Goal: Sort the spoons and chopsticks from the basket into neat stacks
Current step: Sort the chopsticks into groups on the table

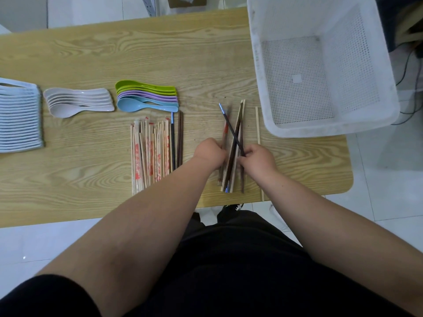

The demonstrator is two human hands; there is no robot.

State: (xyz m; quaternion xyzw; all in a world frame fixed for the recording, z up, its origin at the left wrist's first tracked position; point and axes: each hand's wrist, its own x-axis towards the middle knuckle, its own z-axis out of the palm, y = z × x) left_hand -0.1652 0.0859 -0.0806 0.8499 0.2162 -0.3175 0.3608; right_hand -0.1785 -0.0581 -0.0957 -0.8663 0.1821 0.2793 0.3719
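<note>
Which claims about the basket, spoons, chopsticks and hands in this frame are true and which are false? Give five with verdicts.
1. The white basket holds no cutlery. True.
2. The coloured spoons lie inside the basket. False: they are stacked on the table, left of the basket.
3. The left hand and right hand both grip the loose chopsticks. True.
4. The wrapped chopsticks lie to the right of both hands. False: they lie to the left of the hands, in front of the coloured spoons.
5. A single pale chopstick lies on the table between the loose chopsticks and the basket. True.
</note>
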